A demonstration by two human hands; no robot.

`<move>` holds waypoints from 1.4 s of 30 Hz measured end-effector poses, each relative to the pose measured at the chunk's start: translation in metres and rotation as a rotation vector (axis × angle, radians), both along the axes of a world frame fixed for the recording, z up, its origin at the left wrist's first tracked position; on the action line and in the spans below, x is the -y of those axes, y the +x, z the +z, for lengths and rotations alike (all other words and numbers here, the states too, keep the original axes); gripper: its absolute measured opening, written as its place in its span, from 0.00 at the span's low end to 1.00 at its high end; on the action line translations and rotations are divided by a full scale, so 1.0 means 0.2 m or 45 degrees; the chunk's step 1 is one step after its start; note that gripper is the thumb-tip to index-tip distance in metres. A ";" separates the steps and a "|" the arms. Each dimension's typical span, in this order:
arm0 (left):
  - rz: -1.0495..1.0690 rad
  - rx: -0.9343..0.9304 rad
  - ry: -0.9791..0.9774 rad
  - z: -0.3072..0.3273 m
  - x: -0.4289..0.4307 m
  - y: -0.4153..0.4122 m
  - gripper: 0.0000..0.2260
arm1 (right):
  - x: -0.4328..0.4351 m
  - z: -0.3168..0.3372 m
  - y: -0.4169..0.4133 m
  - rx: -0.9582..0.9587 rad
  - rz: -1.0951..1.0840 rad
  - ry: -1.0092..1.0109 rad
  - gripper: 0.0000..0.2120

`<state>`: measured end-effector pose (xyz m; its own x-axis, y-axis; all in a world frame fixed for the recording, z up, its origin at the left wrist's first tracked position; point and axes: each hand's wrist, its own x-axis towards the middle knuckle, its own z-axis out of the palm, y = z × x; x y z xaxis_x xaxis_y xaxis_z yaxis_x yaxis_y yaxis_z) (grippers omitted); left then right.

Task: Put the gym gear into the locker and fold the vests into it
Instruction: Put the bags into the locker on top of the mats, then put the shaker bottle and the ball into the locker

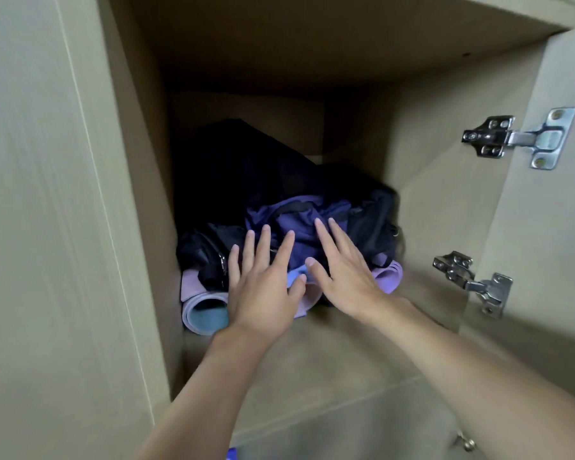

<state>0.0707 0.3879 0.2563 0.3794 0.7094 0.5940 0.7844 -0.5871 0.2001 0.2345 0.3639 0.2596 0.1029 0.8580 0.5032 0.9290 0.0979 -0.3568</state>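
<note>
Inside the open wooden locker (329, 353) lies a rolled lilac yoga mat (206, 310) with a teal inner face. On top of it sits a heap of gear: a dark blue bag or garment (299, 220), black fabric with straps (210, 254) and a light blue piece (296, 277). My left hand (263, 287) is flat, fingers straight and spread, against the front of the heap. My right hand (342, 270) is flat too, its fingertips on the dark blue fabric. Neither hand grips anything.
The locker door (551, 227) stands open at the right, with two metal hinges (518, 137) (472, 280). The locker's left wall (140, 194) is close to the heap. A dark black shape (233, 161) fills the back of the compartment.
</note>
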 end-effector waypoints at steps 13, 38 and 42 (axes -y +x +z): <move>-0.638 -0.006 -0.330 -0.18 0.58 0.01 0.21 | 0.89 -0.33 -0.07 -0.246 -0.189 0.014 0.28; -0.665 -0.902 -0.666 -1.66 0.80 0.22 0.34 | 1.46 -1.74 0.09 -0.746 -0.537 -0.677 0.22; -0.575 -0.997 -0.749 -1.77 0.76 0.28 0.44 | 1.36 -1.78 0.17 -0.852 -0.542 -0.761 0.24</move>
